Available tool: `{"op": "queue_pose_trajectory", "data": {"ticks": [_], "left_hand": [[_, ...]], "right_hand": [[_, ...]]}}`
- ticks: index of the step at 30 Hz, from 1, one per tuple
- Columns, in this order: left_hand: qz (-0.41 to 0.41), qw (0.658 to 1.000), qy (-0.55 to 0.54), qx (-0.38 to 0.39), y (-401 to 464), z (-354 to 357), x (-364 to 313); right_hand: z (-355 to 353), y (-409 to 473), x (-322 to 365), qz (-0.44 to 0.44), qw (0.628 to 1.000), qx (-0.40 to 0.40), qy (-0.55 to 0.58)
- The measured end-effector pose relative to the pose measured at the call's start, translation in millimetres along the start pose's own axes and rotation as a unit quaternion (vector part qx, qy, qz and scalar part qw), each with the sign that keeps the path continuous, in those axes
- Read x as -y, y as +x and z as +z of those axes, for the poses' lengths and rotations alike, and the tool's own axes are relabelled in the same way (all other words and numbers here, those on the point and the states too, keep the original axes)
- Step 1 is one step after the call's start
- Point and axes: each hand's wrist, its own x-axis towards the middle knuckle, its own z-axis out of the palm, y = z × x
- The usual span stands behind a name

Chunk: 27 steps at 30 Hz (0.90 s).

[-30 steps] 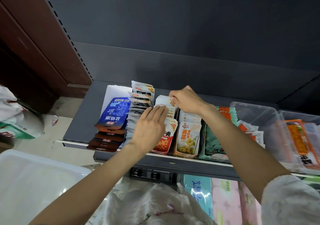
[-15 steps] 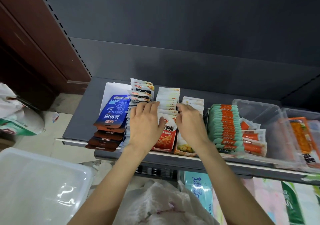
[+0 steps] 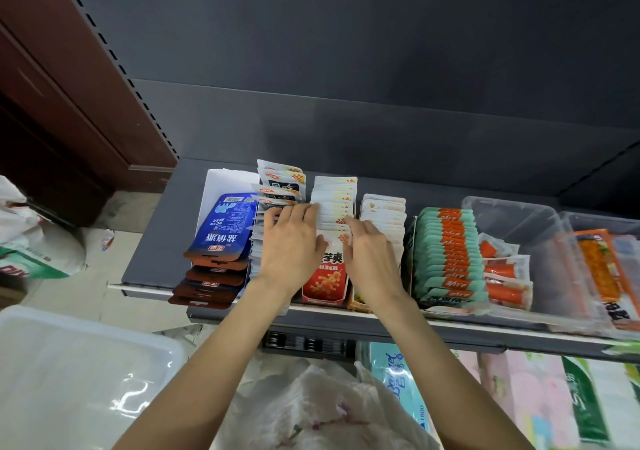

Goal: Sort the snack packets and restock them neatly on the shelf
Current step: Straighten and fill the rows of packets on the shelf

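On the grey shelf [image 3: 156,242], a row of red-and-white snack packets [image 3: 327,276] is stood upright at the middle of the front edge and is flanked by both hands. The left hand [image 3: 291,245] is laid flat over the neighbouring white packet row [image 3: 273,204], its fingers straight and its thumb pressed to the red row's side. The right hand [image 3: 372,259] is set against the row's other side, fingers loosely extended, with a packet top touched by the fingertips; whether it is pinched cannot be told.
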Motion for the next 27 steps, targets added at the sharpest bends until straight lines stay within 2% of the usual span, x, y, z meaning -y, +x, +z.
{"op": "queue_pose_trajectory", "data": {"ticks": [6, 9, 12, 15, 19, 24, 27], "left_hand": [[0.033, 0.999, -0.033, 0.017, 4.2, -0.8, 1.5], [0.033, 0.996, -0.074, -0.029, -3.7, -9.2, 1.3], [-0.002, 0.975, -0.200, -0.093, -27.1, -11.8, -9.4], [-0.041, 0.947, -0.316, -0.033, -49.6, -1.9, -31.8], [-0.063, 0.956, -0.288, -0.019, -47.6, 21.1, -45.8], [-0.107, 0.975, -0.186, -0.049, -23.6, 43.1, -52.0], [-0.114, 0.977, -0.154, -0.095, -16.9, 54.1, -58.9]], "right_hand": [[-3.4, 0.0, -5.2, 0.007, 0.996, -0.045, 0.081], [-19.5, 14.3, -16.0, -0.012, 0.993, -0.098, 0.071], [-32.3, 39.4, -26.3, -0.040, 0.992, -0.108, 0.043], [-36.1, 63.5, -31.7, -0.082, 0.995, -0.059, 0.013], [-32.7, 80.6, -33.4, -0.152, 0.987, 0.013, 0.047], [-29.5, 87.3, -35.7, -0.185, 0.982, -0.009, -0.046], [-29.7, 88.6, -34.8, -0.220, 0.972, 0.024, -0.076]]}}
